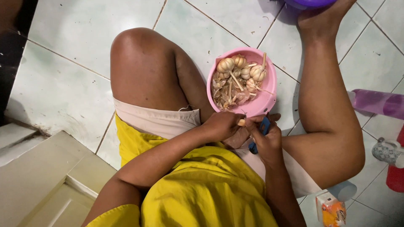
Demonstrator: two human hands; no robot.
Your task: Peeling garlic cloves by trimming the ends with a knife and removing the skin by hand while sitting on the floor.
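Just below the rim of the pink bowl (269, 98), both hands meet over the person's lap, seated on the pale tiled floor (63, 84). Left hand (222, 125) is closed around a garlic clove (241, 122), which pokes out of the fingertips toward the right hand; only its pale tip shows, so its long axis looks roughly left-right across the frame, but hard to tell for sure. Right hand (266, 141) is clamped on a blue-handled knife (259, 134), handle running steeply from the palm bottom up toward the clove, slightly tilted right at the top; blade itself is hidden by fingers. Right thumb sits just beside the clove, touching or nearly so. Both hands are touching each other at the clove. Pink bowl sits on the floor between the 2 bare legs, holding several whole garlic bulbs (225, 64) at the top and loose papery skins (225, 94) at the lower left side. Person wears a yellow shirt (202, 189) and light shorts (155, 120). Purple basin (309, 3) edge at the top by the foot, a purple bottle (376, 103) lying at right, well apart from the hands, and an orange-and-white packet (332, 210) at bottom right.
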